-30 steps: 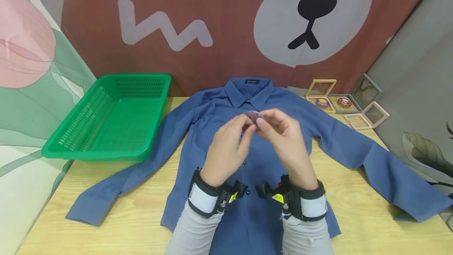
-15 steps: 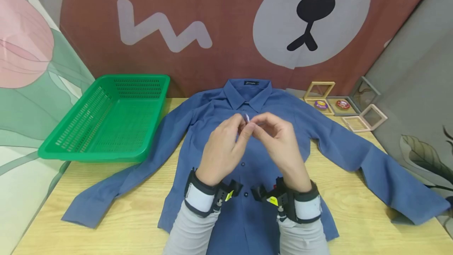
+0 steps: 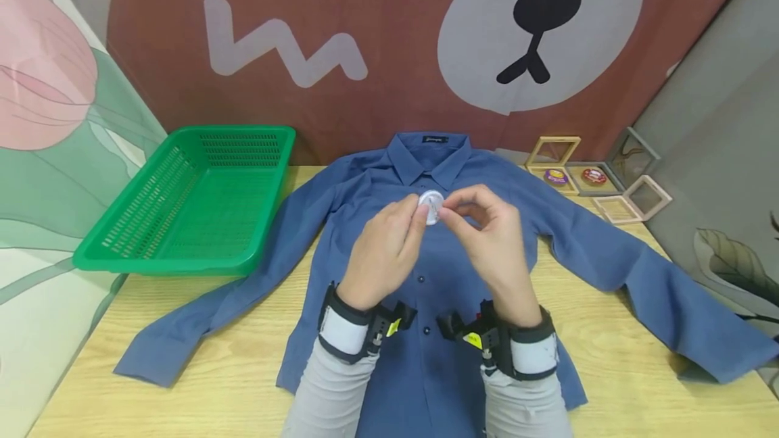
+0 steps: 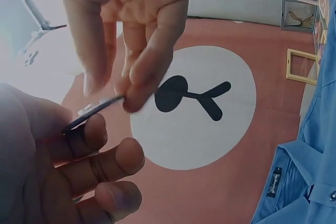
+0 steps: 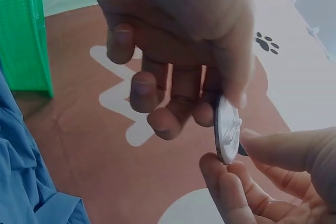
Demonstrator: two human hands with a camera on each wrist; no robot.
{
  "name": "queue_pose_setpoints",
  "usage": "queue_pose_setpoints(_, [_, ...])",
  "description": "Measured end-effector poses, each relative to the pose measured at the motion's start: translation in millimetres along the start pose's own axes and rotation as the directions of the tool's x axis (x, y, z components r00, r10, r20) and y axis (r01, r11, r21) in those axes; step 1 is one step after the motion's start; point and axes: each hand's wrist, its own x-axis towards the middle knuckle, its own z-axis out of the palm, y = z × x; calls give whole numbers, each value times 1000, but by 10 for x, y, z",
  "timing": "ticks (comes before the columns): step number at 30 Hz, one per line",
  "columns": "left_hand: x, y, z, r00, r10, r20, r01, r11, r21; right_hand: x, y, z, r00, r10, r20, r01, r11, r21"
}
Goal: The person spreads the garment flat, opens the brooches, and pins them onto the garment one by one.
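A round pin-back badge (image 3: 431, 207) is held up over the chest of a blue button-up shirt (image 3: 420, 384), its white back and metal pin facing the head camera. My left hand (image 3: 383, 252) pinches the badge's left edge between thumb and fingers. From the other side my right hand (image 3: 496, 245) has thumb and forefinger at the right edge, by the pin. The right wrist view shows the badge (image 5: 228, 132) nearly edge-on, with fingertips of both hands on it. The left wrist view gives only its thin dark rim (image 4: 94, 113).
A green plastic basket (image 3: 231, 222) stands at the back left, over part of one shirt sleeve. Back right, a yellow display case (image 3: 552, 161) holds a purple badge (image 3: 555, 177), a grey case holds a red badge (image 3: 593, 176), and a pale pink case (image 3: 633, 200) lies open.
The badge has turned over between my fingers, from its dark face through edge-on to its white back. My hands stay over the shirt's chest.
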Motion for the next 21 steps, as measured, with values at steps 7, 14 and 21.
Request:
queue_pose_setpoints(7, [4, -21, -1, 1000, -15, 1, 15, 1000, -4, 17, -1, 5, 999, -7, -31, 8, 1000, 28])
queue_pose_setpoints(14, [-1, -30, 4, 1000, -7, -15, 7, 1000, -10, 56, 107, -94, 978, 128, 164, -139, 988, 61])
queue_pose_setpoints(21, [-1, -33, -6, 1000, -3, -3, 3, 1000, -17, 92, 222, -207, 857, 244, 454, -262, 965, -24])
